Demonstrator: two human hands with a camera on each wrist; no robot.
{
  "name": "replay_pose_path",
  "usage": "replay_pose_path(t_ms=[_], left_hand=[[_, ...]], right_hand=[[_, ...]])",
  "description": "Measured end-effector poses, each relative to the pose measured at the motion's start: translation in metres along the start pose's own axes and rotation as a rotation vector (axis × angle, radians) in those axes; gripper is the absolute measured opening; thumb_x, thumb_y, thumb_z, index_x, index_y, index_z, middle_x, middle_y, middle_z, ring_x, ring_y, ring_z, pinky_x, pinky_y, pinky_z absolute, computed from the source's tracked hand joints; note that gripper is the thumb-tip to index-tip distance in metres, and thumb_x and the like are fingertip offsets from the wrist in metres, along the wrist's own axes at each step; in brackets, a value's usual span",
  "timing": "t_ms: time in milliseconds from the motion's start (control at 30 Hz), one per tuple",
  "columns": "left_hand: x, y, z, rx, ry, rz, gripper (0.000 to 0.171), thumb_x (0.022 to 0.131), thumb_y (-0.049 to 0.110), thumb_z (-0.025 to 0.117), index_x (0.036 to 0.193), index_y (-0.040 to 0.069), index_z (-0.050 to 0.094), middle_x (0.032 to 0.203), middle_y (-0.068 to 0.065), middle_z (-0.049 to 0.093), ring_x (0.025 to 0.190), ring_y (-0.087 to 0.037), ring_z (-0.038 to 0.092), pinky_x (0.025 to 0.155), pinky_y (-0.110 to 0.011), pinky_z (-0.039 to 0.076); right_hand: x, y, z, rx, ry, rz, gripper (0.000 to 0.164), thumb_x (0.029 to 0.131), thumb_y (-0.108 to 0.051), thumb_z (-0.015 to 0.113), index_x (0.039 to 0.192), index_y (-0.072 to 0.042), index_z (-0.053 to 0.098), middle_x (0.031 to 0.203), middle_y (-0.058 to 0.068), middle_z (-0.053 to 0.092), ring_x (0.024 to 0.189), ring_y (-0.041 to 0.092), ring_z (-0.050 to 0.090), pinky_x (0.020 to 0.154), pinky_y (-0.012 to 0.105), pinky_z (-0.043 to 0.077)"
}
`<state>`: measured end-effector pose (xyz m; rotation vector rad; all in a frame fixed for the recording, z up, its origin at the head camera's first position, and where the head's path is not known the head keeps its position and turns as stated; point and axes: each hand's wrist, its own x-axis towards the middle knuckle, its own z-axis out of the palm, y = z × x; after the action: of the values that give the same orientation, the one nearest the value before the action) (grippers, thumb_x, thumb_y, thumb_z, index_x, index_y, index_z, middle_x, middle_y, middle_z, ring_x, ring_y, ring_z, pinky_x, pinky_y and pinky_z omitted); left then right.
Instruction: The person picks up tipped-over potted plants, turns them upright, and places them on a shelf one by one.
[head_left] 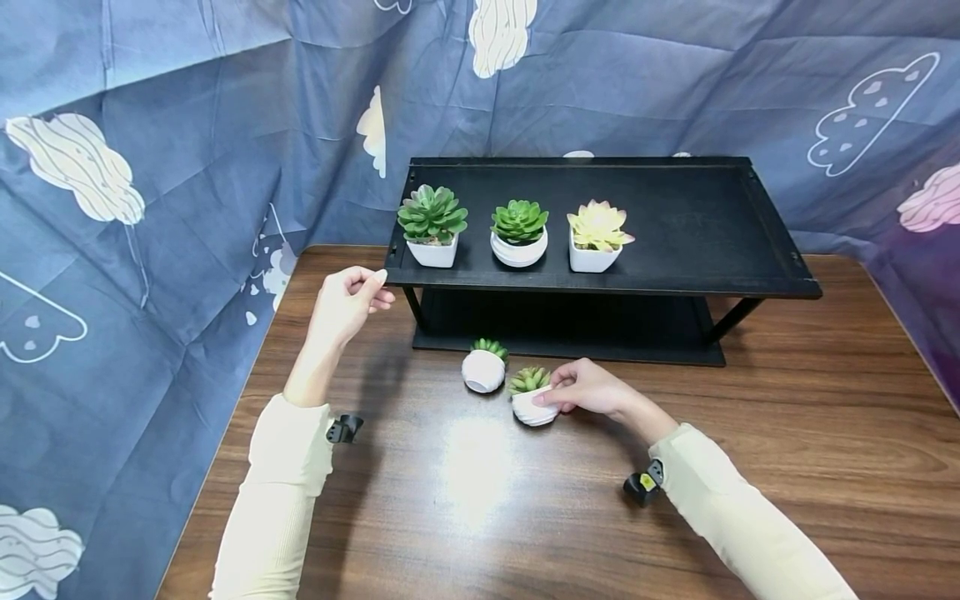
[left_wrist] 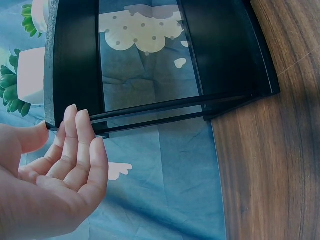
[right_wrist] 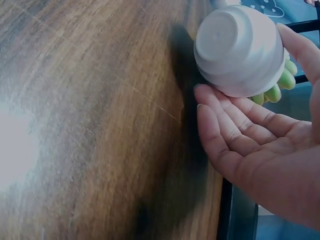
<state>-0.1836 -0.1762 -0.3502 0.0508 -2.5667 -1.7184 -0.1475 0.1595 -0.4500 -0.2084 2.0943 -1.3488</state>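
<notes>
Held succulent (head_left: 527, 405) — axis tilted, leaves (head_left: 529, 378) toward the black shelf (head_left: 690, 221).

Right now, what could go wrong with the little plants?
The right grip holds the round white pot by its sides, so it might slip. It could also bump the tipped succulent beside it and make that roll. If the left grip jolts the black shelf it pinches, the three potted succulents near the front edge might topple.
</notes>
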Motion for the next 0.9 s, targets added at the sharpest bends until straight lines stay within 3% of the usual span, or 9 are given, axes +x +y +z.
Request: replay_pose_path(t_ms=[233,467,733,900], left_hand=[[0.000,0.000,0.000,-0.003,0.001,0.006,0.026,0.093,0.018,0.053,0.095,-0.007,0.060,0.067,-0.006,0.066,0.062,-0.014,0.065,0.058,-0.018,0.049],[-0.001,0.001,0.000,-0.004,0.002,0.014,0.026,0.093,0.017,0.053,0.095,-0.008,0.060,0.064,0.000,0.064,0.062,-0.015,0.065,0.057,-0.018,0.049],[0.000,0.000,0.000,-0.012,0.003,0.014,0.025,0.093,0.016,0.053,0.094,-0.008,0.060,0.063,0.001,0.064,0.066,-0.022,0.066,0.057,-0.018,0.049],[0.000,0.000,0.001,-0.016,0.003,0.019,0.026,0.093,0.016,0.053,0.094,-0.009,0.059,0.064,-0.002,0.065,0.062,-0.015,0.065,0.057,-0.017,0.048]], right_hand=[[-0.009,-0.009,-0.008,-0.044,0.018,-0.049,0.031,0.074,-0.024,0.075,0.085,0.001,0.060,0.066,-0.001,0.060,0.065,0.018,0.058,0.059,0.029,0.048],[-0.018,-0.019,-0.018,-0.125,0.042,-0.115,0.034,0.075,-0.023,0.074,0.091,0.003,0.061,0.075,0.002,0.061,0.069,0.012,0.056,0.063,0.023,0.045],[-0.026,-0.025,-0.022,-0.099,0.071,-0.160,0.036,0.073,-0.017,0.077,0.095,0.005,0.059,0.081,0.005,0.061,0.074,0.009,0.056,0.067,0.019,0.045],[-0.025,-0.013,-0.016,-0.080,0.070,-0.207,0.038,0.073,-0.015,0.076,0.099,0.006,0.058,0.084,0.006,0.063,0.078,0.011,0.058,0.070,0.019,0.045]])
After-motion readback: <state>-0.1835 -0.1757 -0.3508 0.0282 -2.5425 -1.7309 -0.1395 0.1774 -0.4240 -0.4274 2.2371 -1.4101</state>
